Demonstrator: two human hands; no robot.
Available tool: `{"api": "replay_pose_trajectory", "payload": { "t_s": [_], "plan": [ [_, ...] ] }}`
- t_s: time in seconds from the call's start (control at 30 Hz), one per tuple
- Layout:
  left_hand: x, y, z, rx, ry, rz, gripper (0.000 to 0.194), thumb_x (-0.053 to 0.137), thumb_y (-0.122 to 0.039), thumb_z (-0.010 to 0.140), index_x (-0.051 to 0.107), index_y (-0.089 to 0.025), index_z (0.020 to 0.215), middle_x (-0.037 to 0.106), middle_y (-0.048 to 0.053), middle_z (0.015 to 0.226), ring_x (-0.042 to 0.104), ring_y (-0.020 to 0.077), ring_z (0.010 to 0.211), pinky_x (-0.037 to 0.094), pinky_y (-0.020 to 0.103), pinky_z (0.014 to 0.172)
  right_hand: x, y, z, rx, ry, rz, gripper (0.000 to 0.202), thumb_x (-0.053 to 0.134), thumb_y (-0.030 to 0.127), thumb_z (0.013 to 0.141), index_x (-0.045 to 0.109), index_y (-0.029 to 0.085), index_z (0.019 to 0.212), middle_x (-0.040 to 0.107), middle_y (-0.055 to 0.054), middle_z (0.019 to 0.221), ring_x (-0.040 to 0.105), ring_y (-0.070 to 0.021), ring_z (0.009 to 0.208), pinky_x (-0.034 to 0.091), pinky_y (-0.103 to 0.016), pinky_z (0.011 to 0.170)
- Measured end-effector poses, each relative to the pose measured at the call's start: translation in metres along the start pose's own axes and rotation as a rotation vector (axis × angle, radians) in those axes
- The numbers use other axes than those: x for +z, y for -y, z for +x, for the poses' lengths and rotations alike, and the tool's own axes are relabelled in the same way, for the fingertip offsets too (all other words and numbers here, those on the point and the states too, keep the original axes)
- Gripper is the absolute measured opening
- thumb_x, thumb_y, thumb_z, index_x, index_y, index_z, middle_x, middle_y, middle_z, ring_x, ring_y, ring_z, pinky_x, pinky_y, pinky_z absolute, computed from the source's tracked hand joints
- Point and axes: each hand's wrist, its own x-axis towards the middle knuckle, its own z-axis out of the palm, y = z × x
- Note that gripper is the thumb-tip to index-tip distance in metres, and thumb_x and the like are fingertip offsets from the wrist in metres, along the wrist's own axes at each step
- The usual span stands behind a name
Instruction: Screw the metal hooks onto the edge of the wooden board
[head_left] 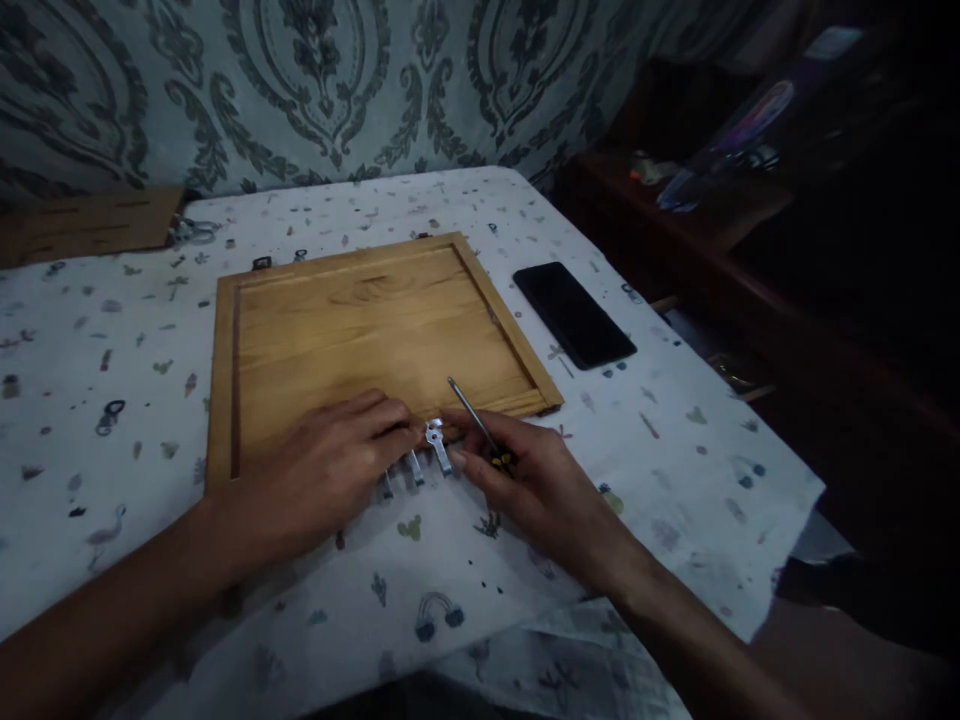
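Note:
A light wooden panel (360,330) with a raised frame lies flat on the table. My left hand (337,455) rests over its near edge, fingers bent and closed at a small silver metal bracket (436,440). Two more metal strips (415,468) stick out from under those fingers. In my right hand (525,470) is a screwdriver (472,410), its shaft pointing up and to the left, its black and yellow handle mostly hidden in the palm. The right thumb and forefinger are close beside the bracket; whether they touch it I cannot tell.
A black phone (575,315) lies right of the panel on the patterned tablecloth (135,420). A brown cardboard piece (97,225) is at the back left. Beyond the table's right edge stands dark wooden furniture (675,230) with a plastic bottle (750,125). A patterned wall covering (420,90) closes the back.

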Motion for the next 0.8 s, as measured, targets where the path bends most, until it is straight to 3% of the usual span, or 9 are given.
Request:
{"api": "replay_pose_trajectory", "payload": {
  "t_s": [0.1, 0.23, 0.47, 0.6, 0.8],
  "plan": [
    [-0.001, -0.001, 0.002, -0.014, -0.003, 0.035, 0.031, 0.039, -0.010, 0.098, 0.066, -0.017, 0.111, 0.070, 0.007, 0.107, 0.064, 0.0203, 0.093, 0.055, 0.034, 0.078, -0.004, 0.003, 0.003, -0.120, 0.047, -0.093, 0.023, 0.056, 0.022, 0.092, 0.073, 0.025, 0.107, 0.075, -0.003, 0.090, 0.068, -0.0188, 0.081, 0.052, -0.030, 0.073],
    [-0.005, -0.004, 0.002, -0.028, 0.024, 0.082, 0.030, 0.042, -0.018, 0.098, 0.064, -0.016, 0.116, 0.070, 0.008, 0.112, 0.063, 0.0237, 0.098, 0.055, 0.039, 0.080, -0.009, 0.005, 0.003, -0.134, 0.127, -0.091, 0.033, 0.053, 0.020, 0.095, 0.068, 0.029, 0.123, 0.076, -0.003, 0.111, 0.071, -0.0221, 0.101, 0.054, -0.034, 0.086],
    [-0.002, -0.016, 0.006, -0.046, -0.077, 0.098, 0.052, 0.049, -0.058, 0.096, 0.064, -0.013, 0.114, 0.071, 0.011, 0.111, 0.066, 0.0274, 0.099, 0.055, 0.043, 0.080, -0.013, 0.000, 0.005, -0.131, 0.154, -0.031, 0.037, 0.056, 0.018, 0.094, 0.066, 0.031, 0.127, 0.077, 0.000, 0.109, 0.072, -0.0189, 0.099, 0.054, -0.029, 0.084],
    [0.005, -0.024, 0.011, -0.075, -0.149, 0.159, 0.040, 0.049, -0.049, 0.098, 0.066, -0.013, 0.103, 0.073, 0.010, 0.104, 0.069, 0.0267, 0.091, 0.055, 0.045, 0.075, -0.013, -0.003, 0.007, -0.137, 0.152, 0.010, 0.041, 0.060, 0.014, 0.090, 0.068, 0.032, 0.126, 0.078, 0.001, 0.100, 0.072, -0.0192, 0.092, 0.054, -0.030, 0.080],
    [0.010, -0.029, 0.014, -0.127, -0.213, 0.177, 0.026, 0.058, -0.039, 0.097, 0.065, -0.015, 0.097, 0.075, 0.007, 0.098, 0.070, 0.0238, 0.086, 0.056, 0.042, 0.072, -0.007, -0.006, 0.007, -0.120, 0.132, 0.041, 0.036, 0.061, 0.014, 0.089, 0.071, 0.031, 0.120, 0.078, 0.000, 0.104, 0.073, -0.0211, 0.096, 0.054, -0.032, 0.084]
  ]
}}
